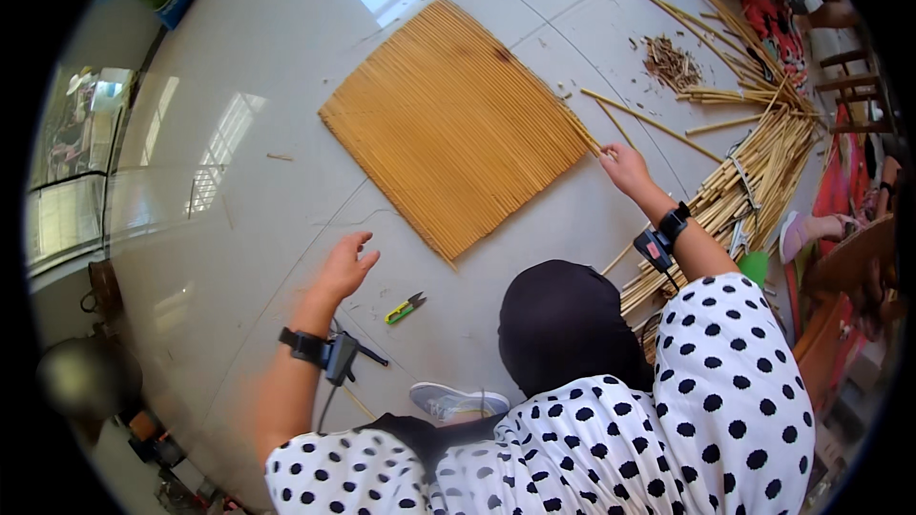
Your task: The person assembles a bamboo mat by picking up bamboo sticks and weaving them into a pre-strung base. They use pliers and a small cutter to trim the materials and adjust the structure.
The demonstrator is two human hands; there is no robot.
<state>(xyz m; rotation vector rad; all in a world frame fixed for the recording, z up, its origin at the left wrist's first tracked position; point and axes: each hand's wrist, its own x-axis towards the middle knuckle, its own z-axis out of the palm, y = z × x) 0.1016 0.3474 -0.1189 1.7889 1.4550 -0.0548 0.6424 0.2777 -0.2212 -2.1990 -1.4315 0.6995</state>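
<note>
Pinching right hand [625, 168]: its fingertips are closed on the end of the edge stick [580, 128], at the right corner of the mat; such a light grip probably serves to steady one thin stick without disturbing the others.
Mat [458, 124]: a yellow-brown panel of thin sticks, side by side, lying flat on the tiled floor [258, 257]; the floor likely gives an even support, so the sticks can stay parallel.
Edge stick: it runs along the mat's right side; whether it is already fastened there, one cannot tell.
Free left hand [345, 267]: the fingers are partly open and a little bent, with nothing seen in them, near the mat's lower-left edge but apart from it. This place leaves the mat uncovered.
Snips [405, 308]: yellow-green handle and dark blades, on the floor just below the mat's lower corner, seemingly put there for easy reach.
Stick bundle [754, 181]: to the right of the mat, which appears convenient for the right hand.
Loose sticks [651, 124]: they lie between the mat and the bundle.
Scrap heap [671, 64]: to the mat's upper right, apart from it, perhaps so that small pieces do not come underneath.
</note>
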